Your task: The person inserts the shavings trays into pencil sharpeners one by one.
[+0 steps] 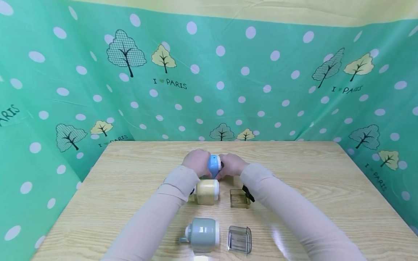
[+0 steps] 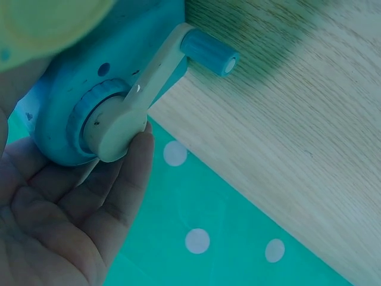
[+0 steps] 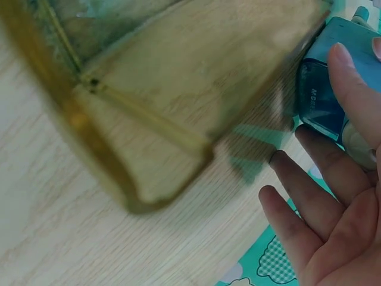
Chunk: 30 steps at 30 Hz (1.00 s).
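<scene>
A blue crank pencil sharpener (image 1: 213, 165) is held between both hands at the far middle of the table. My left hand (image 1: 197, 162) grips it from the crank side; in the left wrist view its fingers (image 2: 128, 190) curl under the round crank hub, and the handle (image 2: 209, 52) sticks out. From the white-faced side, my right hand (image 1: 232, 164) pinches it: the thumb (image 3: 351, 83) lies on the body and a finger touches below, other fingers spread. Nearer stands a yellow sharpener (image 1: 206, 192), partly behind the left sleeve. In front of that, a grey-green sharpener (image 1: 204, 232) lies with its crank leftward.
A brown see-through shavings drawer (image 1: 240, 199) sits beside the right sleeve and looms large in the right wrist view. A grey see-through drawer (image 1: 240, 240) is right of the grey-green sharpener. A green dotted curtain (image 1: 209, 98) hangs behind the wooden table (image 1: 137, 166).
</scene>
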Available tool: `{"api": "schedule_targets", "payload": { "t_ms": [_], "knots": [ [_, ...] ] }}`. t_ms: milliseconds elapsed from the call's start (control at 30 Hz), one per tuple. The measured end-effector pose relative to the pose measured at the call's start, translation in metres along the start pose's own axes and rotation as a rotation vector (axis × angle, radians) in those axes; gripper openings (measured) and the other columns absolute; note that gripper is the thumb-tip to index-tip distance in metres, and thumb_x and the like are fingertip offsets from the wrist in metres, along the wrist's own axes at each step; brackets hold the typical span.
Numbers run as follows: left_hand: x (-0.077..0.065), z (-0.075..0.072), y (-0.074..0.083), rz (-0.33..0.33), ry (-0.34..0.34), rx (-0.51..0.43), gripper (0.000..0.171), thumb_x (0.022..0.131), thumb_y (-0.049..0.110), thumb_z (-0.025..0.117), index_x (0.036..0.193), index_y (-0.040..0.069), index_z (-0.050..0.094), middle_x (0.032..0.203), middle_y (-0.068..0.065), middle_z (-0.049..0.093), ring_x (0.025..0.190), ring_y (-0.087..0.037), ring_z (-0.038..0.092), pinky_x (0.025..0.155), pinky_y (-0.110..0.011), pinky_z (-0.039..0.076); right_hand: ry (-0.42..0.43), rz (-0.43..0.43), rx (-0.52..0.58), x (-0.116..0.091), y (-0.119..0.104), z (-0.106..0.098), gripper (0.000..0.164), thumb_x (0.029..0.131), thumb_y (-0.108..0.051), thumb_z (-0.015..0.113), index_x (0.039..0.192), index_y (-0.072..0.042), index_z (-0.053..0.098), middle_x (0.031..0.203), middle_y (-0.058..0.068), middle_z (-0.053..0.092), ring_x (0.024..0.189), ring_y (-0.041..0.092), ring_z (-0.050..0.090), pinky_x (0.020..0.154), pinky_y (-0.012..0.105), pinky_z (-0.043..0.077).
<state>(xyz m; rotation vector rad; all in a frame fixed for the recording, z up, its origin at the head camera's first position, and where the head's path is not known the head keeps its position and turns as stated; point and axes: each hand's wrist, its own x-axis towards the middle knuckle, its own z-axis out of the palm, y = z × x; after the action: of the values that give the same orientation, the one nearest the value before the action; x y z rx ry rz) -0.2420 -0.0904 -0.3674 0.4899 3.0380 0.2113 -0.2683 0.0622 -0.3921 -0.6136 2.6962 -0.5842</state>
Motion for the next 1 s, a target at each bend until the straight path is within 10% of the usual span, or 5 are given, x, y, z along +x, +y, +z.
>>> {"api": "schedule_targets", "payload": {
  "t_ms": [1000],
  "knots": [
    [-0.006, 0.002, 0.000, 0.005, -0.002, 0.065, 0.044, 0.079, 0.037, 0.078, 0.107, 0.004, 0.070, 0.088, -0.007, 0.068, 0.071, -0.020, 0.061, 0.064, -0.040, 0.057, -0.005, 0.009, 0.079, -0.004, -0.003, -0.013, 0.065, 0.070, -0.023, 0.088, 0.124, 0.004, 0.063, 0.123, 0.018, 0.069, 0.112, 0.032, 0.064, 0.100, 0.044, 0.050]
  ]
}}
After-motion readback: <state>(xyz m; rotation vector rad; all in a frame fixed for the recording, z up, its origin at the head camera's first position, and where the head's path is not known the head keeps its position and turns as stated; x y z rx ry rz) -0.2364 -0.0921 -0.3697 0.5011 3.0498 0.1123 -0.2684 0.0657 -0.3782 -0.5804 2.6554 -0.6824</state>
